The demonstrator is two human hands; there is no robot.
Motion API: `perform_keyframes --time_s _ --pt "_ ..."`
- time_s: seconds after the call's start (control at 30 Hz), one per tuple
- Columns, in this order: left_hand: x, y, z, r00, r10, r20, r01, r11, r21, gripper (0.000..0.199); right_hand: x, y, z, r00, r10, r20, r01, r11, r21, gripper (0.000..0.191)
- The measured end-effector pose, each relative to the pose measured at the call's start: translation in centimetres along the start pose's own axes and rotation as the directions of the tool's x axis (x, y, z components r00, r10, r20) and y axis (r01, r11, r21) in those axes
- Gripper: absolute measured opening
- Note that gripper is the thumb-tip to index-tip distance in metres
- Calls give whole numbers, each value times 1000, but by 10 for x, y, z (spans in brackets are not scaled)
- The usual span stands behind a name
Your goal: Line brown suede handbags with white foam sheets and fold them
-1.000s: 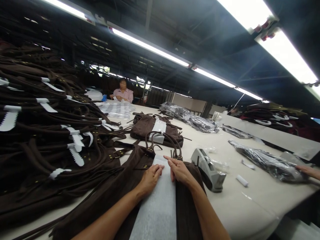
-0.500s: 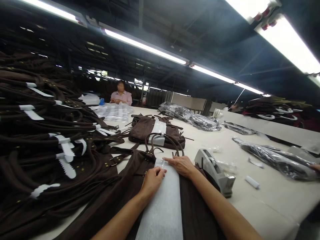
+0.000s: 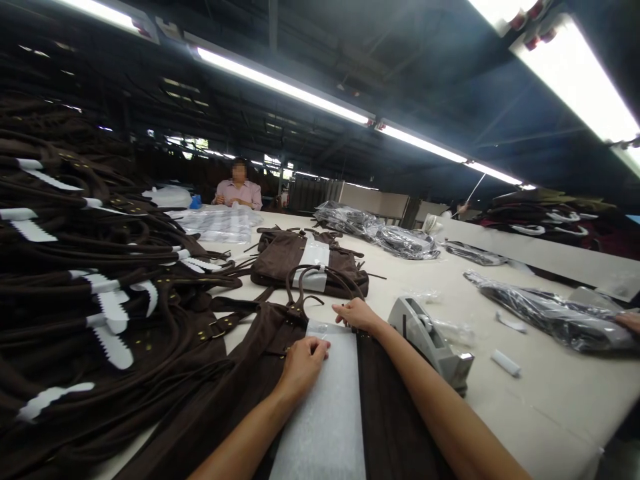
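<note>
A dark brown bag (image 3: 395, 407) lies before me with a long white wrapping strip (image 3: 325, 413) down its middle. A small piece of clear tape (image 3: 317, 329) shows near the strip's top end. My left hand (image 3: 303, 365) rests on the strip just below the tape, thumb and fingers drawn together; whatever is between them is hidden. Near the bag's top edge, to the right of the strip's end, my right hand (image 3: 359, 315) has its fingers bent and close together, and their hold cannot be made out. Bag handles (image 3: 295, 293) rise beyond the strip.
A grey tape dispenser (image 3: 427, 340) stands right of my right arm. Another brown bag with a white band (image 3: 316, 255) lies ahead. Brown bags (image 3: 165, 280) are piled at left, plastic-wrapped ones (image 3: 545, 310) at right. A person (image 3: 239, 190) sits across the table; another's hand (image 3: 629, 321) shows at right.
My right hand has come off the taped strip and shifted up and slightly right. My left hand stays on the strip. The view has turned slightly.
</note>
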State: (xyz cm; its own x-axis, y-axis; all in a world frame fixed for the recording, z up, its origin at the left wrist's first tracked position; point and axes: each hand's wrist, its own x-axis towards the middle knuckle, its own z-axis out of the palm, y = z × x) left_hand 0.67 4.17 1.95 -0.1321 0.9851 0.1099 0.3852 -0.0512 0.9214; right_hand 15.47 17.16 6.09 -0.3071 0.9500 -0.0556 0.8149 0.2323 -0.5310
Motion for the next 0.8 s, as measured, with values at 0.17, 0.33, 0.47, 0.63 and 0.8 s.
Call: perform_keyframes --time_s 0.17,0.33,0.47,0.63,0.8 --pt "0 0 -1 1000 8 5 -8 1000 8 29 7 -11 9 988 74 132 -94 984 152 42" --pt "-2 3 -2 1000 17 9 -17 1000 22 30 9 -9 17 988 90 123 -119 959 257 27" --pt "-3 5 -2 1000 8 7 -8 999 39 28 10 -4 27 992 77 99 -102 953 286 22" --pt "-5 3 2 995 -45 -85 55 992 118 26 11 2 38 997 42 70 -57 972 229 20" --pt "-8 0 5 989 -44 -138 66 984 163 23 6 -6 26 999 38 12 -39 987 157 18"
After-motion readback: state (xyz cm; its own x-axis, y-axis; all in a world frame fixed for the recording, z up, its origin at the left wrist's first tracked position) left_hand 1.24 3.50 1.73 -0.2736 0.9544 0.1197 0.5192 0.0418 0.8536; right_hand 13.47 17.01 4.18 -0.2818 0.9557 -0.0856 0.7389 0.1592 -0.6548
